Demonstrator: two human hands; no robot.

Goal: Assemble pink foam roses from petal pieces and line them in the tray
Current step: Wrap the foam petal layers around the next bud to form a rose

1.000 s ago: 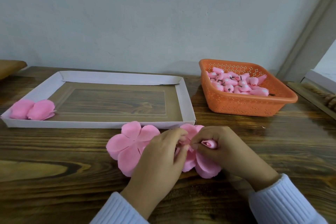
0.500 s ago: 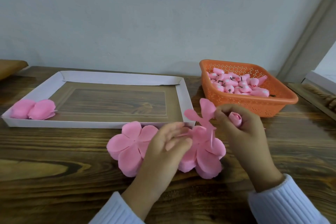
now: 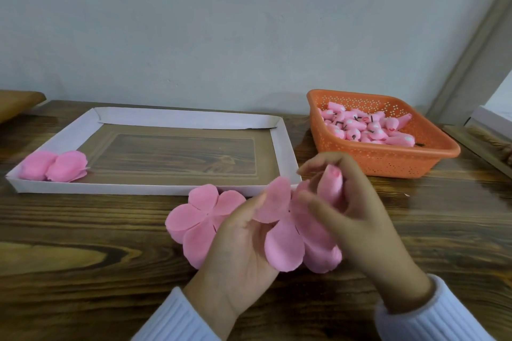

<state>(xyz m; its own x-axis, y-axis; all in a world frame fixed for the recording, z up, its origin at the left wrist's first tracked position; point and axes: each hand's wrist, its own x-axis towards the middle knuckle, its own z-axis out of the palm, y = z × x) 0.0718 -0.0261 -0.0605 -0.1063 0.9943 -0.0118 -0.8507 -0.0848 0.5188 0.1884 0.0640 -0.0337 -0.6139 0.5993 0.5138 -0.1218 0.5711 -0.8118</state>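
Pink foam: left hand (image 3: 241, 243) pinches a petal piece (image 3: 282, 243); right hand (image 3: 357, 210) curls round a bud (image 3: 331, 185).
Bud: best aimed at the piece's centre, petals held flat.

On the tabletop (image 3: 83, 230), the tray (image 3: 155, 188) lies left of centre toward the back, near the wall. Two finished roses (image 3: 54, 166) sit side by side, touching, in its near left corner. The basket (image 3: 388, 163) stands to the right of the tray, apart from it, with a heap of rose buds (image 3: 368, 127) in it. Just in front of the tray's near wall a petal piece (image 3: 194, 219) lies flat on the tabletop. To its right, the left hand (image 3: 238, 246) holds a second petal piece (image 3: 285, 246), which reaches across to the right hand (image 3: 357, 219). The right hand holds a bud (image 3: 331, 188) above it.
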